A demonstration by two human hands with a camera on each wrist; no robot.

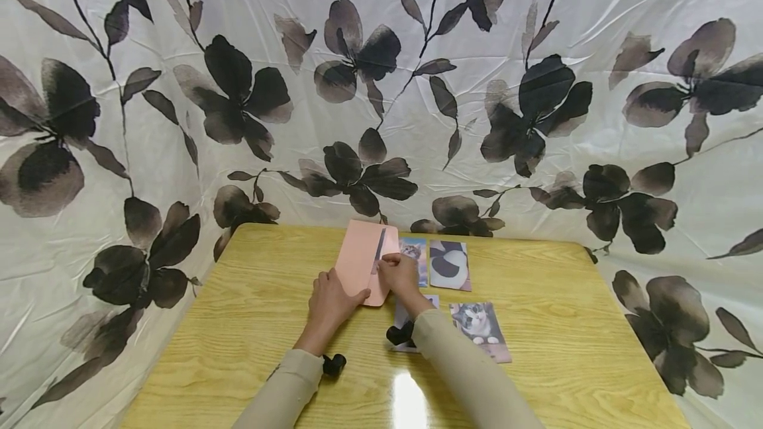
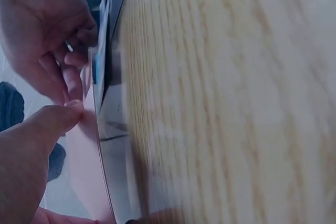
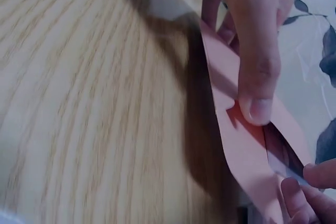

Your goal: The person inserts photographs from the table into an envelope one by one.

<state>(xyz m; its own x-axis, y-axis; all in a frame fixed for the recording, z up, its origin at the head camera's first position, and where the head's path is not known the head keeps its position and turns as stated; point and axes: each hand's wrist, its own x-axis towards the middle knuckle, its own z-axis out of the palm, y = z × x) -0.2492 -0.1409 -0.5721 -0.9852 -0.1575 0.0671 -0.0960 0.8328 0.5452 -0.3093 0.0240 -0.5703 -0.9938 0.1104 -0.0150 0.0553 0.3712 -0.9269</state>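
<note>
A pink envelope (image 1: 356, 253) is held tilted above the table, its flap side opened toward the right. My left hand (image 1: 330, 300) grips its lower left part, the thumb (image 3: 260, 106) pressing on the paper near the opening. Inside the opening shows part of a photo card (image 3: 281, 153), dark and mostly hidden by the envelope. My right hand (image 1: 404, 277) pinches that card at the opening between thumb and fingertips (image 3: 295, 195). Beside the envelope lies a kitten photo (image 1: 412, 249) with a blue background, partly covered by the right hand.
More photo cards lie on the wooden table (image 1: 238, 323): a black-and-white one (image 1: 450, 267), a grey-and-white cat (image 1: 479, 323), and one (image 1: 405, 310) partly under the right wrist. A floral cloth (image 1: 381, 104) hangs behind the table. Each wrist wears a black camera.
</note>
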